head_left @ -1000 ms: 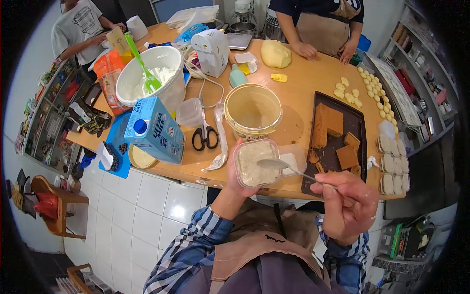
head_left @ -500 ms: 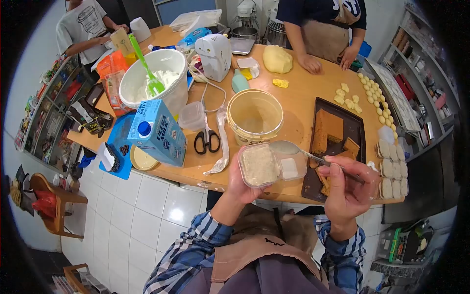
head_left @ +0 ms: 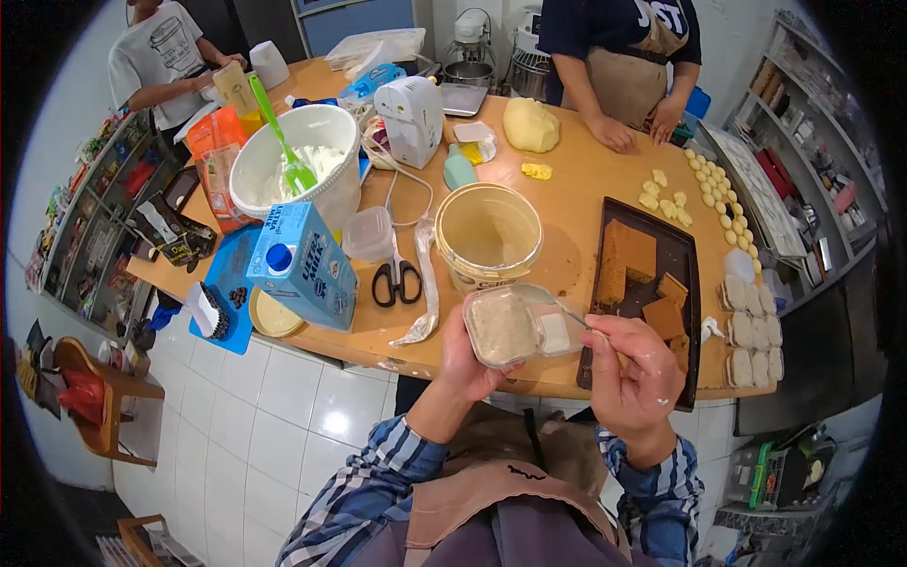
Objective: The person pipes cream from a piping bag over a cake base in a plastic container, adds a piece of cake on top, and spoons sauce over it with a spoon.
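In my left hand [head_left: 465,364] is a small clear tub [head_left: 503,326] filled with a pale beige cream, held near the table's front edge. My right hand [head_left: 635,370] pinches the handle of a metal spoon [head_left: 578,319]; the spoon's bowl is hard to make out near the tub's right rim. Just behind the tub stands an open cream-coloured bucket [head_left: 488,230]. A clear lid or container [head_left: 559,333] lies on the table right of the tub. Beyond my right hand, a dark tray [head_left: 682,352] holds brown cake pieces [head_left: 627,253].
Scissors [head_left: 397,281], a milk carton [head_left: 312,274] and a white bowl [head_left: 345,189] stand left. Filled tubs [head_left: 753,331] sit at the right edge, near dough balls [head_left: 723,194]. Two people work across the table, one by a large dough lump [head_left: 531,125].
The spoon has moved off the cream toward the tub's right side, and my right hand has shifted slightly left and down. My left hand still holds the tub.
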Motion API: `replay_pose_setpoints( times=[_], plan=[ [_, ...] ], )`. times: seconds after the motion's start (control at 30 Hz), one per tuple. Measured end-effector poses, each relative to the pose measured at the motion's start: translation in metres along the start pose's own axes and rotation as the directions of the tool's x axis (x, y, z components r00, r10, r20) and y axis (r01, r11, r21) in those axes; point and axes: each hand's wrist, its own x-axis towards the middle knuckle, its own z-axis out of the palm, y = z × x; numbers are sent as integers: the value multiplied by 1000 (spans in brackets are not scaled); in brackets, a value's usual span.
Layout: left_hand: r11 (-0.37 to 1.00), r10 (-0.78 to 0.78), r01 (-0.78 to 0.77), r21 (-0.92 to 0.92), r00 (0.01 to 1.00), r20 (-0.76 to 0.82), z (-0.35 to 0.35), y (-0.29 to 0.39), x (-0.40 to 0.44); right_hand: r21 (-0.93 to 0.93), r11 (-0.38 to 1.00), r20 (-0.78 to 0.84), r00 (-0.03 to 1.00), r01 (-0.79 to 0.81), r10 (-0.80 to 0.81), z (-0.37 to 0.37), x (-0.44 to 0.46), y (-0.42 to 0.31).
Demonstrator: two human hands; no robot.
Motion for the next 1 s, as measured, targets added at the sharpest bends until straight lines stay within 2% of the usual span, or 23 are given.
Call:
replay_pose_setpoints(
  times=[0.07, 0.13, 0.27, 0.33, 0.47, 0.57, 0.63, 0.73, 0.83, 0.93, 1.0],
  plan=[
    [999, 18, -14, 34, 994, -107, 8, -1, -1, -7, 1000, -6, 1000, 24, -24, 1, 0, 1],
    [999, 6, -3, 42, 997, -77, 7, 1, -1, 21, 999, -47, 999, 25, -24, 3, -1, 1],
    [999, 4, -3, 34, 999, -38, 6, 1, -2, 3, 999, -7, 999, 37, -37, 3, -1, 2],
    [999, 8, -5, 51, 998, -58, 5, 1, -1, 21, 999, -34, 999, 35, -35, 4, -1, 2],
    [992, 22, -9, 123, 994, -108, 5, 1, -1, -13, 999, 18, 999, 46, -46, 3, 2, 0],
    [987, 87, -48, 150, 961, -264, 24, -1, -1, -12, 1000, -7, 1000, 16, -16, 2, 1, 0],
    [987, 98, -64, 145, 965, -244, 23, 0, -2, 11, 1000, -48, 999, 18, -18, 5, 1, 0],
    [987, 110, -75, 146, 962, -249, 25, 1, -4, -5, 999, 6, 999, 50, -50, 7, 4, -1],
    [986, 115, -77, 147, 957, -267, 25, 0, -4, 3, 1000, -30, 999, 28, -28, 10, 2, -2],
    [986, 113, -76, 146, 958, -262, 25, 1, -5, -15, 999, 40, 999, 30, -29, 8, 5, -4],
    [986, 113, -76, 149, 960, -258, 26, 1, -5, -24, 999, 16, 999, 49, -48, 10, 5, -4]
  ],
)
